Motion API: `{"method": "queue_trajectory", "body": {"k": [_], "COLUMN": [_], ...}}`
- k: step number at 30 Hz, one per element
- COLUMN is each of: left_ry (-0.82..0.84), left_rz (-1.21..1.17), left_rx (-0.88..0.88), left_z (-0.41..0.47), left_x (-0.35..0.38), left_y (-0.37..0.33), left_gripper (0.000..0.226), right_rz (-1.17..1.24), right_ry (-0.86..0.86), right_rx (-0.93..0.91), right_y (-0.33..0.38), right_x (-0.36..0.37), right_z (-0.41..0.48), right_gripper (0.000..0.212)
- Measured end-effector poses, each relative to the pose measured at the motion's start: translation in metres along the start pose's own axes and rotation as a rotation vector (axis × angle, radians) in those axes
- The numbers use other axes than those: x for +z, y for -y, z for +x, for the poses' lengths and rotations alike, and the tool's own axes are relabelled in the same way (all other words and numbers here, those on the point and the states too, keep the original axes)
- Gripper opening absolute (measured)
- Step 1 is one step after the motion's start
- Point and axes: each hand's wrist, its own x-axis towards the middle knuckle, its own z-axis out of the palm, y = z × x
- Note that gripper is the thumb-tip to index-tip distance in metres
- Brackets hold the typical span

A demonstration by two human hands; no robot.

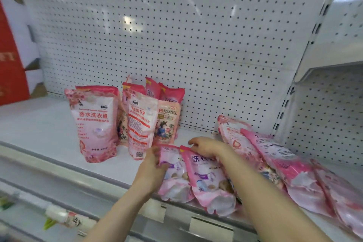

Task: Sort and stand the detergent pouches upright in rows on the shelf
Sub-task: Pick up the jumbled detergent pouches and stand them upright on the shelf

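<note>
- Now mid-sort: left hand (152, 171) grasps a lying pink detergent pouch (172, 175); right hand (206, 147) pinches its neighbour pouch (208, 179) at the top, five o'clock on the shelf (45, 129).
- Next, I judge: lift and stand them beside the upright pouches (125, 122) at nine o'clock.

behind the front standing pouch (94, 122) on the shelf (39, 124), rear pouches (170, 92) show only their tops. the red box (11, 61) left of it is cut by the frame edge; the price tag (72, 220) below is blurred, unreadable.
</note>
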Motion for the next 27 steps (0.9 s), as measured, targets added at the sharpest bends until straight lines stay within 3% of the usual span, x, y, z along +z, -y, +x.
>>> {"method": "queue_trajectory", "body": {"k": [4, 10, 13, 16, 20, 27], "left_ry": [0.001, -0.023, -0.059, -0.085, -0.069, -0.019], "left_rz": [0.024, -0.067, 0.007, 0.050, 0.046, -0.091], "left_rx": [0.112, 0.289, 0.319, 0.313, 0.344, 0.361], "left_z": [-0.001, -0.007, -0.001, 0.003, 0.003, 0.007], "left_x": [0.002, 0.002, 0.002, 0.000, 0.000, -0.004], "left_y": [0.003, -0.019, -0.021, -0.016, -0.019, -0.023], "left_gripper": [0.059, 0.066, 0.071, 0.076, 0.076, 0.070], "right_rz": [0.085, 0.138, 0.081, 0.006, -0.013, 0.028], "right_ry": [-0.114, -0.649, -0.784, -0.840, -0.786, -0.849], "right_rx": [-0.065, -0.187, -0.200, -0.181, -0.158, -0.185], "right_y": [-0.011, -0.022, -0.023, -0.025, -0.031, -0.025], "right_x": [-0.012, -0.087, -0.111, -0.117, -0.113, -0.108], "right_z": [0.008, -0.028, -0.027, -0.010, 0.020, 0.023], "right_gripper": [0.024, 0.023, 0.021, 0.021, 0.023, 0.027]}}
